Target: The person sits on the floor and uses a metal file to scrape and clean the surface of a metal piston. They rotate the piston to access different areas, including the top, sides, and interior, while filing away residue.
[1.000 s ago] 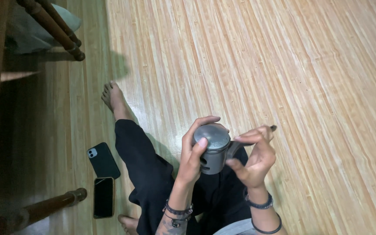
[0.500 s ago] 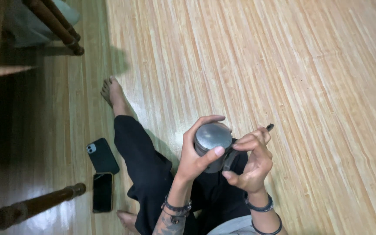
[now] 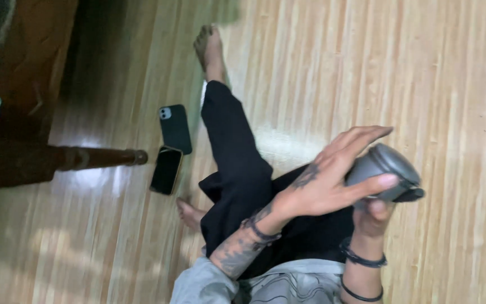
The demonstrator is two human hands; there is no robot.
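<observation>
Both hands clamped on grey canister; two phones on floor nearby.

Single head-worn view, looking steeply down, close over the lap, wooden floor beyond

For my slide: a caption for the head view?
Seated on a wooden floor, both hands grip a grey canister; two phones nearby.

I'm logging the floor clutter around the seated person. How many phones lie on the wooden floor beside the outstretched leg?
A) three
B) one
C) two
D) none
C: a dark green phone lies face down and a black phone lies just below it on the floor.
</observation>
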